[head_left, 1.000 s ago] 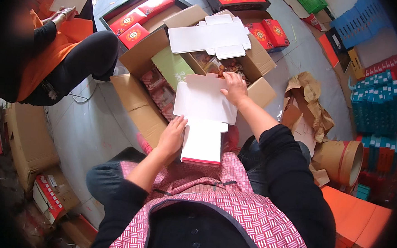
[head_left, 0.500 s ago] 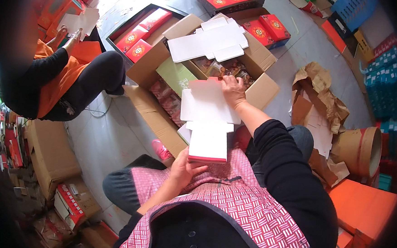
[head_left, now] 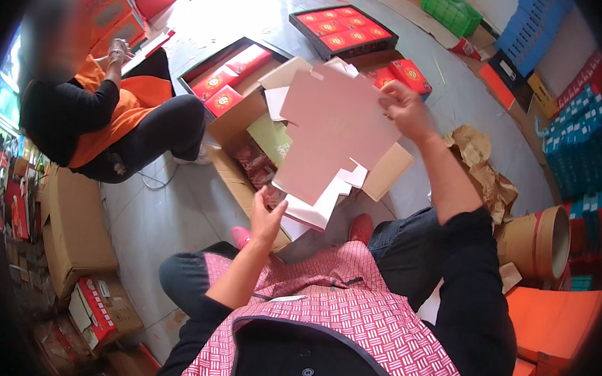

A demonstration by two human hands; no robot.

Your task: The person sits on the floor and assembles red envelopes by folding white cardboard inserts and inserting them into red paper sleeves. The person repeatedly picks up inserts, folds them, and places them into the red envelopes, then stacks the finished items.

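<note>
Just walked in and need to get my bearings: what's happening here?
A seated person holds a flat pink die-cut box blank up over an open cardboard carton: right hand at its top edge, left hand at its lower corner. Another person in orange sits beside trays of red boxes.

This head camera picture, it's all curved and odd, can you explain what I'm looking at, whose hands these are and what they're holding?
The camera sits on a person's head and looks down, so its wide lens bends the edges. The two forearms rising from below are the wearer's own. The right hand lifts a flat pink cardboard sheet by its top edge, and the left hand steadies the lower corner. Under it stands an open brown carton on the grey floor, with black trays of red boxes beyond. A second person in orange sits to the left, working apart.
</note>
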